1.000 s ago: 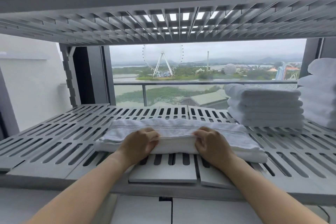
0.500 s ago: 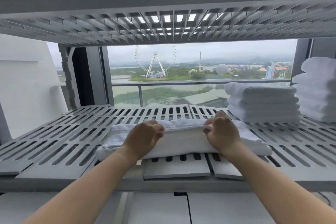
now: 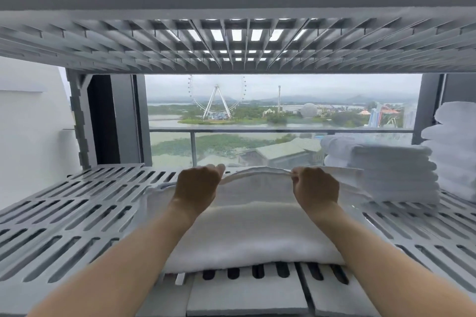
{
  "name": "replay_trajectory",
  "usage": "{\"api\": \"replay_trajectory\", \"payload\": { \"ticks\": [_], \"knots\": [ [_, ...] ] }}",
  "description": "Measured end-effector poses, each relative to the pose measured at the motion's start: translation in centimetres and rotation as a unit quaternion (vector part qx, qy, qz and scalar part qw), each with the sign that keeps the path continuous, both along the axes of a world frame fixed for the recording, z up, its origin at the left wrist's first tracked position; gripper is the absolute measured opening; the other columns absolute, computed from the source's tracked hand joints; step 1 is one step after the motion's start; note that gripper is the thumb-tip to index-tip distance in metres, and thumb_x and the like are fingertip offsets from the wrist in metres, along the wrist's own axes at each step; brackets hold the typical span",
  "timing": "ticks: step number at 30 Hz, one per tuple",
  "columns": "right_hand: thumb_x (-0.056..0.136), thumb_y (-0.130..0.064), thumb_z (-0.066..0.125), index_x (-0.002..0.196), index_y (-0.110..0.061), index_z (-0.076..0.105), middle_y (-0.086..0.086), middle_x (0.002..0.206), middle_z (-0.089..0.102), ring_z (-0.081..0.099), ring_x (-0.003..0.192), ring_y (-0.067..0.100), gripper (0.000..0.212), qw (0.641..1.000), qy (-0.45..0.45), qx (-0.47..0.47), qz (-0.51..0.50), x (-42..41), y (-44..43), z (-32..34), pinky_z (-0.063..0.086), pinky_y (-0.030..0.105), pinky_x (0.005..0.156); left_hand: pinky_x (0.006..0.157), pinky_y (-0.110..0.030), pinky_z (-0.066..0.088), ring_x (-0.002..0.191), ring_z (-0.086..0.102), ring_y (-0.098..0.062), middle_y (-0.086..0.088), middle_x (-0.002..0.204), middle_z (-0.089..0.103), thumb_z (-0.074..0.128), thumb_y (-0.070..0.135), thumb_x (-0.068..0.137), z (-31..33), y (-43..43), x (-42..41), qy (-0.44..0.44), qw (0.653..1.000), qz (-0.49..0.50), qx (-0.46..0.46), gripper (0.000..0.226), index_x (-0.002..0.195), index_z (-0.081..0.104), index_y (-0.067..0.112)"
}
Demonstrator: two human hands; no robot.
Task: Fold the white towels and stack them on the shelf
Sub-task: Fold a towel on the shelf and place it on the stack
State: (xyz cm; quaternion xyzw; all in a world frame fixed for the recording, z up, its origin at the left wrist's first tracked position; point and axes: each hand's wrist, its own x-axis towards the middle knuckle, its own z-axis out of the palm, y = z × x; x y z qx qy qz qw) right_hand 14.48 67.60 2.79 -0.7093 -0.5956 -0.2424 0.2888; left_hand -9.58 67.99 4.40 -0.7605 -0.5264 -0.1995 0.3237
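Pinching the far edge of a white towel [image 3: 253, 234], the left hand [image 3: 197, 185] and right hand [image 3: 315, 186] lift that edge into a shallow arch between them — both hands are closed on the cloth, knuckles toward the camera. The rest of the towel lies flat on the grey slotted shelf [image 3: 64, 219], its near fold close to the shelf's front edge, roughly at the middle of the shelf. To the right and a little farther back sits a stack of folded towels [image 3: 394, 172]; just right of it, at the frame edge, stands a 2nd, taller stack [image 3: 456, 152]. An upper shelf [image 3: 237, 41] of the same slotted grey spans the top. Beyond the far side, a window [image 3: 257, 116] shows a Ferris wheel — and water.
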Motion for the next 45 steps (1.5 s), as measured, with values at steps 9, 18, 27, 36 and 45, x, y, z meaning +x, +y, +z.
{"api": "replay_trajectory", "payload": {
  "ticks": [9, 18, 27, 36, 45],
  "knots": [
    [0.088, -0.004, 0.039, 0.106, -0.011, 0.058, 0.011, 0.104, 0.065, 0.063, 0.096, 0.03, 0.027, 0.991, 0.043, -0.114, 0.053, -0.2, 9.8, 0.9, 0.047, 0.033, 0.072, 0.067, -0.036, 0.051, 0.089, 0.064, -0.027, -0.008, 0.097, 0.066, 0.041, -0.008, 0.085, -0.5, 8.5, 1.1, -0.055, 0.994, 0.086, -0.047, 0.032, 0.107, 0.055, 0.011],
    [0.093, -0.026, 0.044, 0.117, -0.019, 0.059, 0.002, 0.127, 0.056, 0.054, 0.114, 0.021, 0.029, 0.958, 0.081, -0.183, 0.206, -1.6, 11.1, -2.8, 0.042, 0.031, 0.096, 0.075, -0.029, 0.048, 0.088, 0.061, -0.018, 0.002, 0.099, 0.062, 0.041, 0.037, 0.095, -4.5, 8.7, 1.7, -0.134, 0.975, -0.068, -0.164, 0.03, 0.096, 0.064, 0.018],
    [0.089, -0.034, 0.053, 0.069, -0.027, 0.056, -0.01, 0.071, 0.054, 0.048, 0.064, 0.004, 0.021, 0.932, 0.037, -0.14, 0.331, -1.2, 4.5, -2.6, 0.034, 0.019, 0.059, 0.071, -0.029, 0.044, 0.077, 0.053, -0.014, 0.001, 0.09, 0.061, 0.04, 0.043, 0.095, -4.8, 3.9, -1.1, -0.115, 0.959, -0.119, -0.229, 0.03, 0.089, 0.058, 0.02],
    [0.063, -0.087, 0.035, 0.087, -0.028, 0.053, -0.009, 0.089, 0.064, 0.059, 0.085, 0.016, 0.066, 0.958, -0.046, -0.157, 0.235, 0.4, -0.8, -2.6, 0.04, 0.03, 0.067, 0.067, -0.025, 0.045, 0.073, 0.045, -0.012, 0.001, 0.089, 0.045, 0.042, 0.049, 0.093, -4.3, -1.2, -3.5, -0.039, 0.972, -0.13, -0.193, 0.036, 0.092, 0.052, 0.015],
    [0.062, -0.082, 0.047, 0.082, -0.027, 0.06, -0.013, 0.084, 0.06, 0.061, 0.081, 0.014, 0.06, 0.968, -0.107, -0.083, 0.21, 0.9, -7.4, -2.0, 0.04, 0.027, 0.064, 0.079, -0.021, 0.048, 0.09, 0.059, -0.01, 0.006, 0.109, 0.06, 0.055, 0.037, 0.091, -3.7, -6.6, -5.2, -0.052, 0.976, -0.161, -0.141, 0.024, 0.112, 0.055, 0.025]
  ]
}}
